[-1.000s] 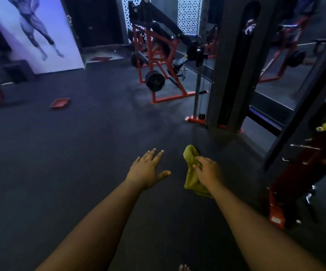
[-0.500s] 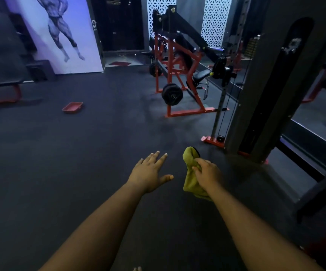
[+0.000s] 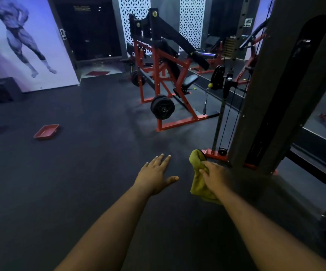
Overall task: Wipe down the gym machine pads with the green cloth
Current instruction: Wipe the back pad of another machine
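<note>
My right hand [image 3: 214, 178] grips the green cloth [image 3: 198, 177], which hangs bunched below and beside the fingers over the dark floor. My left hand [image 3: 155, 176] is held out flat beside it, fingers apart, holding nothing. Ahead stands a red-framed plate-loaded machine [image 3: 164, 79] with a black seat pad [image 3: 189, 80] and a black back pad [image 3: 170, 53]. Neither hand is near the pads; both hover well short of the machine.
A tall dark cable tower [image 3: 275, 94] with a red base stands close on the right, mirrors behind it. A red tray [image 3: 46, 131] lies on the floor to the left. A weight plate [image 3: 162, 107] hangs on the machine's low arm. A wall poster [image 3: 21, 40] is at far left.
The view has swung left and closer to the red machine; the cable tower has slid to the right edge. Both hands keep the same pose, the cloth still in the right.
</note>
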